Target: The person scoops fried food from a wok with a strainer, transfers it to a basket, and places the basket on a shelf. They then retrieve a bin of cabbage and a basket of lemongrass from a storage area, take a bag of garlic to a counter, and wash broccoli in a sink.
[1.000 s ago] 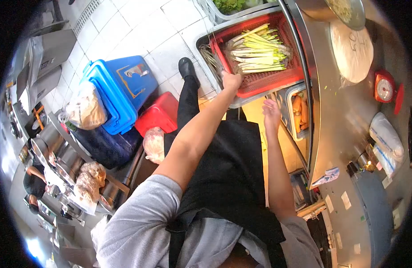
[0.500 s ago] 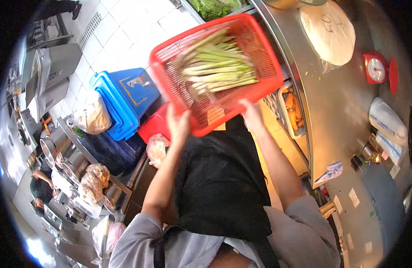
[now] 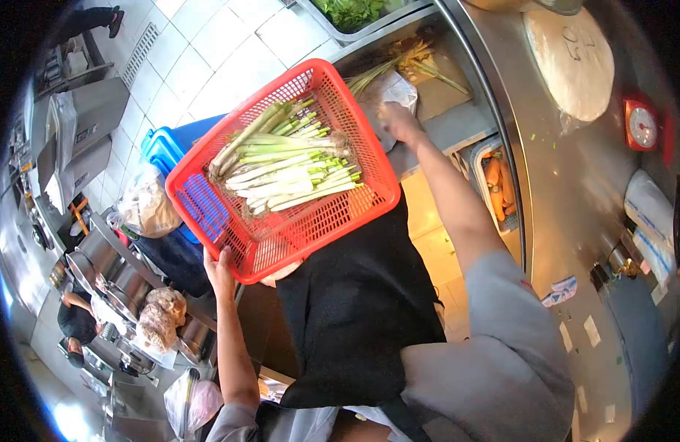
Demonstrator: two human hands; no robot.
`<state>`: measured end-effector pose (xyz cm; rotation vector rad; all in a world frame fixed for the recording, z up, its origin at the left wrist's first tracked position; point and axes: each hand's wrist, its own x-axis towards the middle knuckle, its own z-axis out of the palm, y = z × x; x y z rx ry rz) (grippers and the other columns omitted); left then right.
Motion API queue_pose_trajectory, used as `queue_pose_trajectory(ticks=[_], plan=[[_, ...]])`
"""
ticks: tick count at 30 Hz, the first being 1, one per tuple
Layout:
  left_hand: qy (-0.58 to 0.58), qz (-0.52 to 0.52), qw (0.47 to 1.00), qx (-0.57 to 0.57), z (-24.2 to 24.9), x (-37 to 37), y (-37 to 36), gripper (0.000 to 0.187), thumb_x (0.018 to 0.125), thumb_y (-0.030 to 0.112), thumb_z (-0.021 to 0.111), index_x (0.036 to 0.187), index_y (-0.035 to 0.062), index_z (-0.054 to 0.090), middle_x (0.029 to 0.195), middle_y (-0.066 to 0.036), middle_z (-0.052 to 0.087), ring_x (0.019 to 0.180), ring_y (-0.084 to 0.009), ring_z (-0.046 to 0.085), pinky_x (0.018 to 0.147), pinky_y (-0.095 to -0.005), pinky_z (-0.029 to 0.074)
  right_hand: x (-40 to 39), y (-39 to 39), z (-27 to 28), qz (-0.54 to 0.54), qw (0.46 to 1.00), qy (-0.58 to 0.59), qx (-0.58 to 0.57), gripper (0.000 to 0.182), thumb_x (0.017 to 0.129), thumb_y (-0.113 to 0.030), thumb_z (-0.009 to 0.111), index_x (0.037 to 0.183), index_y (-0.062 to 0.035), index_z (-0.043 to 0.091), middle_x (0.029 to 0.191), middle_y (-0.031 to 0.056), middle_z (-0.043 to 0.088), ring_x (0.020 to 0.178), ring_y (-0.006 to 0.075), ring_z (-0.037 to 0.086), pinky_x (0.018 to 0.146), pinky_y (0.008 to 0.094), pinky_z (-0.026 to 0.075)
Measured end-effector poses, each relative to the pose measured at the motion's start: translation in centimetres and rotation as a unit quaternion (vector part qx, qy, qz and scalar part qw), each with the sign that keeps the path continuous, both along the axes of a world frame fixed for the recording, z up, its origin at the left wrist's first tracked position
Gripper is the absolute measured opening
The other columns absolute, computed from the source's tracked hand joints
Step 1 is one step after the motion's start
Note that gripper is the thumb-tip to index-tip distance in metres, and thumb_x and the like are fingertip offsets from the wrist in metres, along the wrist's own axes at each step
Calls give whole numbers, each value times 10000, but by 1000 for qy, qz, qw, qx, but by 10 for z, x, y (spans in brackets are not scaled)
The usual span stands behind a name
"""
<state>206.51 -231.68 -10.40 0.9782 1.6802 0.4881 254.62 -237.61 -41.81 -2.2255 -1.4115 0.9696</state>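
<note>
A red slatted plastic basket (image 3: 281, 258) is tilted in front of my apron, with a bunch of spring onions (image 3: 288, 166) lying inside, white stalks and cut green ends showing. My left hand (image 3: 221, 272) is closed around the basket's near left corner. Off the basket's right side, my right hand (image 3: 401, 124) is slightly blurred, with its fingers curled in on a whitish plastic bag (image 3: 397, 90). The bag lies over a steel shelf, where loose yellowish-green stalks (image 3: 410, 59) are spread behind it.
Carrots (image 3: 496, 184) fill a container beneath the steel counter (image 3: 554, 191) on the right. On that counter are a large wrapped round white item (image 3: 572, 66) and a red scale (image 3: 640, 124). A blue bin (image 3: 157, 144) stands behind the basket. Another person (image 3: 76, 320) is at the far left.
The basket has moved left and nearer to me, uncovering the shelf with stalks. My right hand has left the basket's rim and reached to the plastic bag; my left hand still holds the basket.
</note>
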Motion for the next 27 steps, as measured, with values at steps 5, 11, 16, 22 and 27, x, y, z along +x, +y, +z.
queue_pose_trajectory(ticks=[5,11,16,22,27], plan=[[6,38,999,-33,-12,0,3,343,847,0,529,1186,-28,488,1133,-104,582,972,-158,567,859,-276,448,-62,-7,-55,24,993,-61,-94,420,806,-207,573,1197,-64,523,1163,196,557,1071,363,536,915,447,427],[5,21,999,-24,-4,7,3,285,857,12,527,1140,-12,515,1030,-54,592,888,-115,547,805,-251,442,-44,7,17,-240,933,215,-160,238,872,-196,528,1027,-26,588,912,93,622,819,235,581,699,344,449],[38,19,999,2,-8,13,8,219,883,89,556,1082,-2,541,927,-14,587,762,-78,511,717,-237,438,-9,12,57,-632,576,516,56,210,916,-277,541,942,-79,603,764,-39,555,631,80,484,580,224,406],[54,-32,998,-9,-21,6,37,235,897,184,581,1037,-4,588,903,-30,628,788,-97,561,708,-249,449,4,-4,215,-528,761,367,91,328,937,-269,502,892,39,607,767,26,553,676,110,456,610,279,379],[74,-140,987,28,-19,13,102,247,825,53,564,1054,-35,593,910,-56,648,780,-122,567,739,-271,450,-23,-46,366,-541,720,411,141,304,932,-158,469,1115,71,547,1010,95,608,900,140,577,782,259,448]])
